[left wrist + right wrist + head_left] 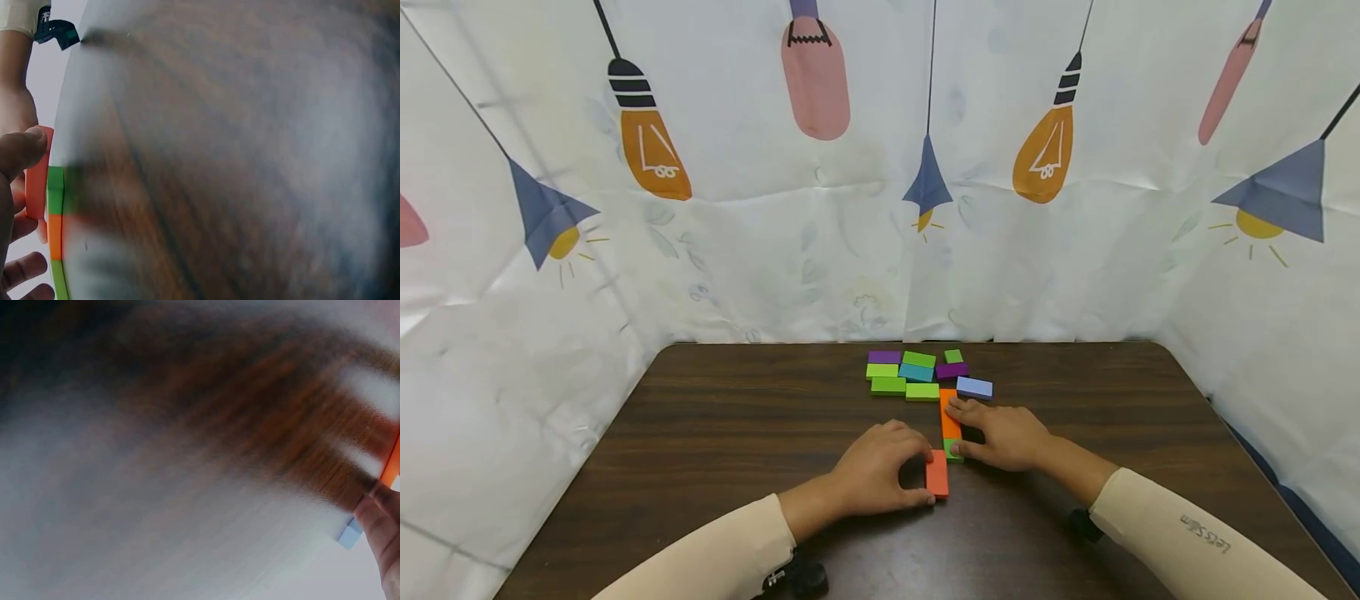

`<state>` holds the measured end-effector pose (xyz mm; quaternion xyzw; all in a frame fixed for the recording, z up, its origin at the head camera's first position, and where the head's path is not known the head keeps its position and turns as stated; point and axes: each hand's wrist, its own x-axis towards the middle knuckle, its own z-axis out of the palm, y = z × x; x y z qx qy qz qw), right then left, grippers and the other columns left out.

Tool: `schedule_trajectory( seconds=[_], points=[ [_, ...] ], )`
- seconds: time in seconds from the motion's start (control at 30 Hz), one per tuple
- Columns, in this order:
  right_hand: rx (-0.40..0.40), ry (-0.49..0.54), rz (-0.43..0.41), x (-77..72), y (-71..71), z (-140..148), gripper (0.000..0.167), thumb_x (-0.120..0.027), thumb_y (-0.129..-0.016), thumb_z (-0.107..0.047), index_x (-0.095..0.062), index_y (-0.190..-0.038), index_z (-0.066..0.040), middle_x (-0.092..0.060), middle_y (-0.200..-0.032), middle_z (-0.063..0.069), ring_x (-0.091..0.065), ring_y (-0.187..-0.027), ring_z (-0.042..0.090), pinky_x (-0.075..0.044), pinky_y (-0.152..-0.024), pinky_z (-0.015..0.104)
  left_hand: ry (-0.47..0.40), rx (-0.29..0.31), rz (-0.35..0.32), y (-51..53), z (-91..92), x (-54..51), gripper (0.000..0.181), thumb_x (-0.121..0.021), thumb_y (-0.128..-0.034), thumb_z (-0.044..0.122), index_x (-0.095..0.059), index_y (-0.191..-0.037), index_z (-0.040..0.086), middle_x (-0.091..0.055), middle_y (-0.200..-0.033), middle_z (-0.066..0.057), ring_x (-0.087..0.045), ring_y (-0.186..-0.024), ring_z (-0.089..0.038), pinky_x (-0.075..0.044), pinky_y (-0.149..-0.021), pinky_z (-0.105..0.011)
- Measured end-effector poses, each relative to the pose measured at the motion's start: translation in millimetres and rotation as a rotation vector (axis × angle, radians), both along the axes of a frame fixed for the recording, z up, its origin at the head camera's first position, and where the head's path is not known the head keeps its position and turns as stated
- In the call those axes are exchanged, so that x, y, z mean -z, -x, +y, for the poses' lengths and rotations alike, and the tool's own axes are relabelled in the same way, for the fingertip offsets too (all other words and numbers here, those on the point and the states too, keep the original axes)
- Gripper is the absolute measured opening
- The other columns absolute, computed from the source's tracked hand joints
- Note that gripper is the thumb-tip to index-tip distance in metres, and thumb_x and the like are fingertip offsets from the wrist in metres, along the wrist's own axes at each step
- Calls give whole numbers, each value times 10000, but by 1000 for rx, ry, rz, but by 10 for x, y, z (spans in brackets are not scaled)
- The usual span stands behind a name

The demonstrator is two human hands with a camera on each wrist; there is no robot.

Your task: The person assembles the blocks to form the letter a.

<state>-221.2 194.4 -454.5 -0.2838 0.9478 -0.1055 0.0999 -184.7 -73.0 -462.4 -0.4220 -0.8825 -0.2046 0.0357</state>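
Note:
My left hand (880, 471) pinches a red-orange block (937, 475) between thumb and fingers; the left wrist view shows the same block (39, 181) in its grip. Just beyond its far end lies a green block (951, 456), in line with a longer-looking orange strip (951, 417). My right hand (1003, 435) comes in from the right. Its fingers touch the orange strip and its thumb rests by the green block, partly covering both. In the right wrist view, fingertips lie beside an orange block (392, 465).
Beyond the hands, several flat blocks form a cluster: a light blue one (974, 387), purple (884, 357), teal (917, 372) and green ones (922, 392). They lie on a dark wooden table (760, 417). A white printed curtain (745, 275) surrounds its back and sides.

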Motion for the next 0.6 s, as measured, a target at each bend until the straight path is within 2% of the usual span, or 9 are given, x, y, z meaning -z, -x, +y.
schedule_trajectory(
  seconds=[0.37, 0.6],
  points=[
    [-5, 10, 12, 9, -3, 5, 746, -546, -973, -651, -448, -1571, -215, -445, -1579, 23, -531, -1351, 322, -539, -886, 538, 0, 41, 11, -46, 54, 47, 432, -808, -835, 550, -692, -1122, 249, -657, -1179, 149, -548, -1149, -104, -482, -977, -362],
    [-14, 17, 14, 5, -3, 3, 745, -546, -976, -646, -450, -1570, -206, -447, -1576, 31, -532, -1350, 320, -541, -885, 535, 36, 28, 1, -62, 87, 69, 424, -796, -843, 560, -686, -1118, 258, -654, -1185, 155, -543, -1143, -102, -483, -956, -350]
  ],
)
